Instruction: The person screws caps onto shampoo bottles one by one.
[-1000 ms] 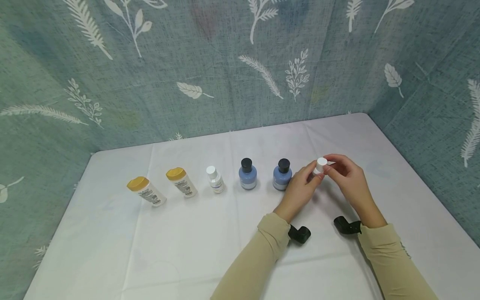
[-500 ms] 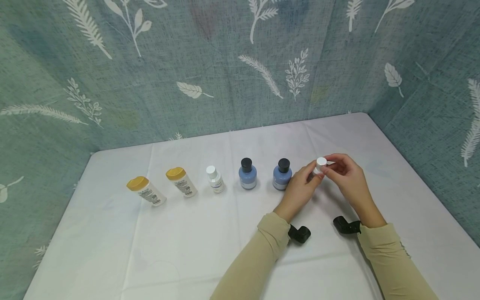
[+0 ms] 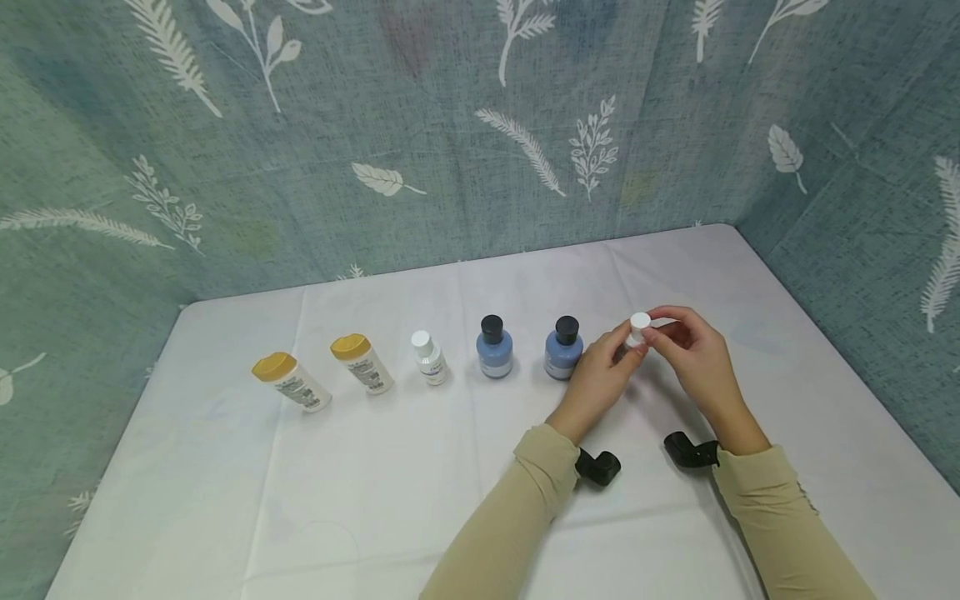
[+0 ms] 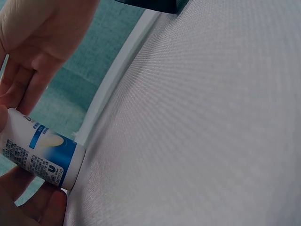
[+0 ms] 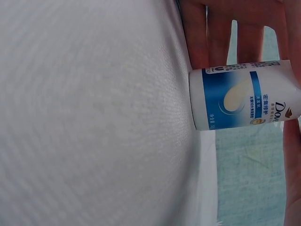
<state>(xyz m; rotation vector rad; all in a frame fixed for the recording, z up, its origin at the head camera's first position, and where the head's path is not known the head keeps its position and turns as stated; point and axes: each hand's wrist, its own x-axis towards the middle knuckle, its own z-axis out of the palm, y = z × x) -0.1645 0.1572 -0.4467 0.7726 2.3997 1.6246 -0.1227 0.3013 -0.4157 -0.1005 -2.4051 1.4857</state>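
Note:
A small white Dove shampoo bottle (image 5: 235, 96) with a blue band stands upright at the right of the table, its base close at the white cloth. The left hand (image 3: 597, 377) holds the bottle's body, fingers curled behind and around it. With thumb and forefinger, the right hand (image 3: 699, 358) pinches the white cap (image 3: 640, 321) at the top. In the left wrist view, the same bottle (image 4: 44, 153) sits between the left fingers below and the right hand (image 4: 42, 37) above. Part of its body is hidden by the fingers in the head view.
Left of the hands stands a row: two blue bottles with black caps (image 3: 495, 354) (image 3: 562, 354), a white bottle (image 3: 431, 362) and two yellow-capped bottles (image 3: 363, 364) (image 3: 294, 383). Patterned cloth (image 3: 435, 125) hangs behind the table. Black wrist mounts (image 3: 598, 468) (image 3: 690, 451) sit near the sleeves.
Both hands stay at the same bottle with nearly the same grip. The right hand's fingers shift very slightly about the cap; the row of bottles stays put.

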